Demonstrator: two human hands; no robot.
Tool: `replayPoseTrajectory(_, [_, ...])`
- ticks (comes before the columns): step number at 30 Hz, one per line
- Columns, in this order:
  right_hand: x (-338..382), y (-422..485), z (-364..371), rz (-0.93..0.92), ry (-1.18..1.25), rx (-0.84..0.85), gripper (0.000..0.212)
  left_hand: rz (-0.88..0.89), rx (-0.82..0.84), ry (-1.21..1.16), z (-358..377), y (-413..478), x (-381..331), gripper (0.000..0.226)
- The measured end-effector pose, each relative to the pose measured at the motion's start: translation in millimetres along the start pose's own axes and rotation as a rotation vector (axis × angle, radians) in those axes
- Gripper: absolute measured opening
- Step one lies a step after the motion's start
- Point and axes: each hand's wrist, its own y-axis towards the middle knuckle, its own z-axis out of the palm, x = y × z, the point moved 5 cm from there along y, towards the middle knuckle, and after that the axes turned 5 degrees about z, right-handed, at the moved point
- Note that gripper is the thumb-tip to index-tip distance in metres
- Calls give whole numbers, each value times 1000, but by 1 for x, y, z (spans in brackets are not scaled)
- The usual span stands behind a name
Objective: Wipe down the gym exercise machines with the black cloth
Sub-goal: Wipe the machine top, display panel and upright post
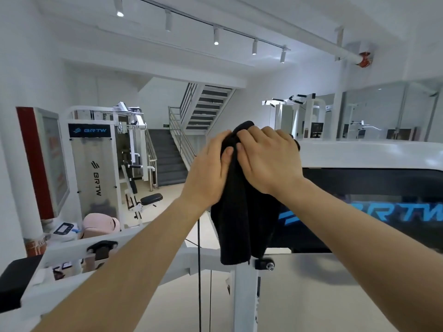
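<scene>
Item: black cloth [239, 212]; held up in front of me between both hands, at the left end of the machine's white top edge [371, 152]; its bunched upper part sits at my fingertips, the rest hangs straight down, long axis vertical, its lower hem level with the bolt [270, 264] on the white upright post [244, 295].

Item: left hand [211, 168]; fingers curled and closed on the cloth's left side, thumb pressed into the fabric; gripping it.

Item: right hand [268, 159]; laid over the top of the cloth, fingers bent down on the bunched part, palm above the machine's top edge (whether the palm itself touches the white surface I cannot tell); clasped on the cloth, not slack.

Item: dark panel with blue lettering [383, 212]; just below the white top edge, running off to my right; the cloth hangs across its left end.

Relation for the coming move: the unwiped surfaces lie to the right of both hands, along the top edge; the right hand is the nearer and already over it; I judge the next stroke would run rightward along that edge, cloth pressed flat.

Other: a second white machine [96, 164] stands well apart at far left, near the stairs [167, 152].
</scene>
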Motion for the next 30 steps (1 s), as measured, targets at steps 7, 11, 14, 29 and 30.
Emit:
replayPoseTrajectory(7, [17, 7, 3, -50, 9, 67, 37, 16, -37, 50, -23, -14, -2, 40])
replayPoseTrajectory(11, [36, 9, 8, -129, 2, 84, 35, -7, -102, 200, -49, -15, 21, 37])
replayPoseTrajectory(14, [59, -1, 14, -138, -20, 42, 33, -38, -129, 245, -56, -24, 33, 39])
replayPoseTrajectory(29, [109, -91, 62, 93, -240, 388, 63, -150, 238, 106, -13, -98, 57, 70])
replayPoseTrajectory(30, [112, -97, 62, 107, -224, 409, 63, -150, 235, 119, -13, -102, 59, 70])
